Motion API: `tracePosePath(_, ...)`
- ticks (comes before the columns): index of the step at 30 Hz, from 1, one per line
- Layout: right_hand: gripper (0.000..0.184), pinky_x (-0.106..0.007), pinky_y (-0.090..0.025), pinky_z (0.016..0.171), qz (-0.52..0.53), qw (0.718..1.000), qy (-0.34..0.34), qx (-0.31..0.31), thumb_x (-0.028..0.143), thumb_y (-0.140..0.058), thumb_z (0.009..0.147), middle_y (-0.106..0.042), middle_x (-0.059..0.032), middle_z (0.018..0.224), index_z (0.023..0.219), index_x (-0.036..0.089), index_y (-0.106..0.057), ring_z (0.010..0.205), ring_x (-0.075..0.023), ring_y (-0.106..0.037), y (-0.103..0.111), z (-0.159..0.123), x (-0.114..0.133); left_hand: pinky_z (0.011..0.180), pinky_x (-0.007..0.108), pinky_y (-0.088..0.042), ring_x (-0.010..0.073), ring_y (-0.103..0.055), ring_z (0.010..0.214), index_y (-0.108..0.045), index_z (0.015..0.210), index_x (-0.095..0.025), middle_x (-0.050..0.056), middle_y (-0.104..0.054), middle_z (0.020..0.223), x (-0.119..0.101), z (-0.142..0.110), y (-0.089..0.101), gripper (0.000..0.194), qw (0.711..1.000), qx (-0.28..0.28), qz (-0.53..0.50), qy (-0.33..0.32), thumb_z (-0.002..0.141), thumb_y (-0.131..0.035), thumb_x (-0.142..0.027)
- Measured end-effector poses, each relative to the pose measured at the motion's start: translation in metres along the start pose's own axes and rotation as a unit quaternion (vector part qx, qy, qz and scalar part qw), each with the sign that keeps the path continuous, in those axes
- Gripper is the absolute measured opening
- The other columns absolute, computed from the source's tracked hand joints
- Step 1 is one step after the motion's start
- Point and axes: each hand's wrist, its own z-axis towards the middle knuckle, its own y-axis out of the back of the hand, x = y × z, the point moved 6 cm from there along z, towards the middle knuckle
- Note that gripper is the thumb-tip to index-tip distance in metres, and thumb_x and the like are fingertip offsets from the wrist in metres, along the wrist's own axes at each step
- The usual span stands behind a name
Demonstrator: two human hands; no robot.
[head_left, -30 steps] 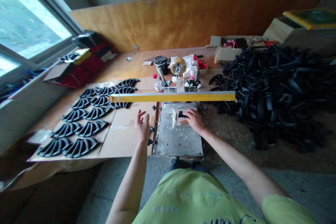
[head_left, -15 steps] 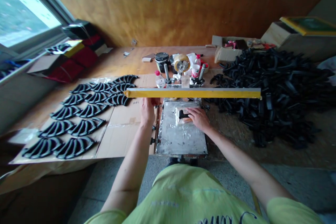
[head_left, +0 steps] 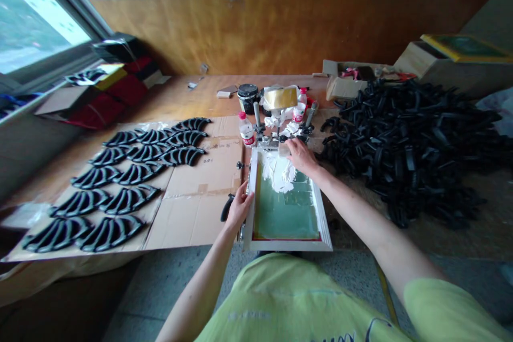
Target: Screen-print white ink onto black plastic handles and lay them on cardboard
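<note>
A screen-printing frame (head_left: 326,224) lies flat in front of me, with green mesh and a patch of white ink (head_left: 280,173) on its upper half. At the far end of the mesh, my right hand (head_left: 300,156) is closed on a small pale squeegee (head_left: 284,149), partly hidden by the fingers. My left hand (head_left: 239,206) is at the frame's left edge, fingertips against it. A black curved plastic handle (head_left: 227,208) sticks out from the left side of that hand, seemingly held in it. The plate under the frame is hidden.
Rows of black curved handles (head_left: 130,200) lie on cardboard (head_left: 196,214) to the left. A big heap of black handles (head_left: 409,144) covers the right. Behind the frame stand a bottle (head_left: 247,131), a black tub (head_left: 248,98), clamp posts (head_left: 257,114) and crumpled white tissue (head_left: 292,129).
The frame has swung down from its raised position and covers the plate and the black piece on it. My right hand has moved to the squeegee; my left hand has come nearer with a black handle.
</note>
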Motion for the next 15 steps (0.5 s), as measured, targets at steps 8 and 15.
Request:
tracePosePath(8, 0.017, -0.032, -0.044, 0.082, -0.03, 0.982, 0.153, 0.109, 0.007, -0.052, 0.08, -0.066, -0.0105, 0.091, 0.089, 0.015, -0.064, 0.092, -0.0232, -0.058, -0.022, -0.061, 0.039, 0.054, 0.022, -0.04, 0.0124, -0.055, 0.06, -0.057, 0.134, -0.021, -0.001, -0.064, 0.074, 0.012, 0.003, -0.002, 0.067, 0.997, 0.024, -0.063, 0.046, 0.075, -0.068, -0.051)
tracePosePath(15, 0.01, -0.03, -0.043, 0.078, 0.016, 0.983, 0.155, 0.097, 0.01, -0.056, 0.082, -0.065, -0.0071, 0.086, 0.084, 0.017, -0.063, 0.086, -0.0207, -0.058, -0.006, -0.067, 0.048, 0.055, 0.023, -0.043, 0.014, -0.058, 0.063, -0.056, 0.134, -0.021, 0.0, -0.066, 0.076, 0.012, 0.001, -0.002, 0.069, 0.995, 0.005, -0.08, 0.052, 0.074, -0.069, -0.052)
